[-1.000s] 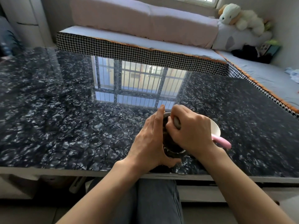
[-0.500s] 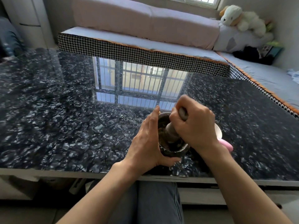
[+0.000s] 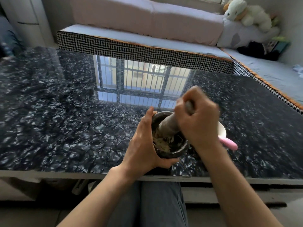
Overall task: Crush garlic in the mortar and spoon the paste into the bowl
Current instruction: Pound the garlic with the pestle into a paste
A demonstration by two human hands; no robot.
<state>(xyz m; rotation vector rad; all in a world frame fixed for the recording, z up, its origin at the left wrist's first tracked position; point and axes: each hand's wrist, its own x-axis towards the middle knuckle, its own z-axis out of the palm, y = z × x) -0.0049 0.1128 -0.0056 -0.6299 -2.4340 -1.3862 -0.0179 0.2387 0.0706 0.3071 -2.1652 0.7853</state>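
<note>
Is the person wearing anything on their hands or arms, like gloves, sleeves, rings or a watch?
No. The left hand and right hand are bare, with no gloves, and both forearms are uncovered as far as the picture shows, so no sleeve is in view. No watch or bracelet shows at either wrist. The right hand is blurred, so small rings cannot be ruled out.

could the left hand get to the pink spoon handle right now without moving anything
Probably not directly. The left hand is wrapped around the mortar, and the pink spoon handle lies on the far side, behind the right hand gripping the pestle. It would have to let go and cross over.
</note>
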